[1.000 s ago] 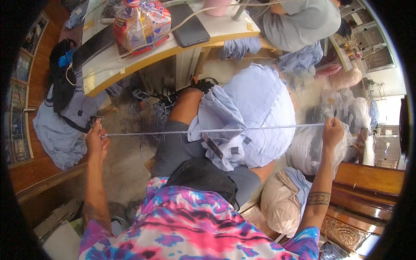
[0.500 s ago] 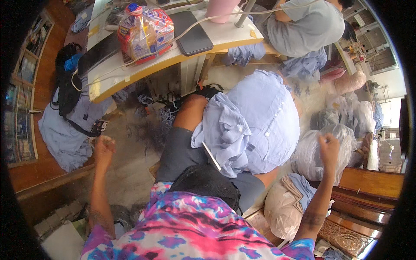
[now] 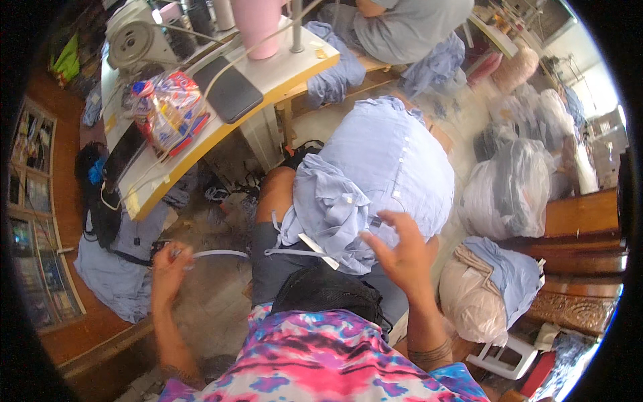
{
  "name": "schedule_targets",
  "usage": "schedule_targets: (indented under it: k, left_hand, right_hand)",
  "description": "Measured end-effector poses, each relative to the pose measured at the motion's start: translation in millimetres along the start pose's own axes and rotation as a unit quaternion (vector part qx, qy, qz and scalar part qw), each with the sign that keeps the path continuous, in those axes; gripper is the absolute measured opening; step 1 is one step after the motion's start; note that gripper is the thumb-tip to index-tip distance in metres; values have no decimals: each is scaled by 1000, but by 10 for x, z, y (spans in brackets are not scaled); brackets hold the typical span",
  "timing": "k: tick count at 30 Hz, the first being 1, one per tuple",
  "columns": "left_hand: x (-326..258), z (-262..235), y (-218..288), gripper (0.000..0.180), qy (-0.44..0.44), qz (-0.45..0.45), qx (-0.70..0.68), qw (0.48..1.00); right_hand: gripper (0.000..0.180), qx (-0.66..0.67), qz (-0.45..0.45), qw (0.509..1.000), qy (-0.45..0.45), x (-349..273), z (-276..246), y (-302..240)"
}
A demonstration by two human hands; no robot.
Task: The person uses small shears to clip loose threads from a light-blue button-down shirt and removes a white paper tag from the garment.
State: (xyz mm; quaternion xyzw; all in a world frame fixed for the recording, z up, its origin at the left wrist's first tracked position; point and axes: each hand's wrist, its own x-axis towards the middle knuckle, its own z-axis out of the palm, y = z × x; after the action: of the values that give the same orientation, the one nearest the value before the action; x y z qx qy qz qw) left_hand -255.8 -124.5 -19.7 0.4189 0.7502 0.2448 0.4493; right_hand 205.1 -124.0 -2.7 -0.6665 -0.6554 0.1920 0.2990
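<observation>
A light blue buttoned shirt (image 3: 408,157) lies spread over my lap and knees, with a crumpled bunch of blue cloth (image 3: 331,211) on its near left side. My left hand (image 3: 171,264) is out to the left, fingers closed on one end of a pale narrow strip (image 3: 221,254). Another length of pale strip (image 3: 291,252) lies over my thigh near the bunched cloth; whether the two are one piece I cannot tell. A flat white piece (image 3: 319,250) rests against the cloth. Above the shirt's near edge, my right hand (image 3: 405,251) is open, fingers apart and holding nothing.
A white table (image 3: 144,187) ahead left bears a bread bag (image 3: 171,110), a phone (image 3: 228,88) and a pink tumbler (image 3: 256,30). Bagged bundles (image 3: 509,191) stand at right. A co-worker in grey (image 3: 415,30) sits beyond. Blue cloth (image 3: 117,268) hangs at left.
My right hand has swung inward from the far right to above the shirt and opened. The pale strip now stretches from my left hand. The whole view has shifted.
</observation>
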Motion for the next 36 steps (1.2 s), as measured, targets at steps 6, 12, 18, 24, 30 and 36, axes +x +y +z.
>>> schedule_targets:
  k: [6, 12, 18, 24, 30, 36]
  left_hand:
    - [286, -173, -860, 33, 192, 117, 183, 957]
    - [-58, 1758, 370, 43, -123, 320, 91, 935]
    - [245, 1952, 64, 22, -171, 358, 161, 904]
    - [543, 780, -210, 5, -29, 49, -85, 995]
    - [849, 83, -1288, 12, 219, 47, -68, 972]
    - [1015, 548, -1930, 29, 145, 1, 53, 988]
  right_hand:
    - [89, -76, 114, 981, -139, -472, 756, 448]
    - [32, 20, 30, 997, -63, -395, 629, 667]
    - [19, 361, 197, 907, -91, -221, 278, 486]
    - [82, 145, 148, 973, -106, -216, 380, 186]
    - [71, 45, 123, 972, -196, -374, 965, 245]
    - [21, 159, 139, 958, -195, -298, 904, 720]
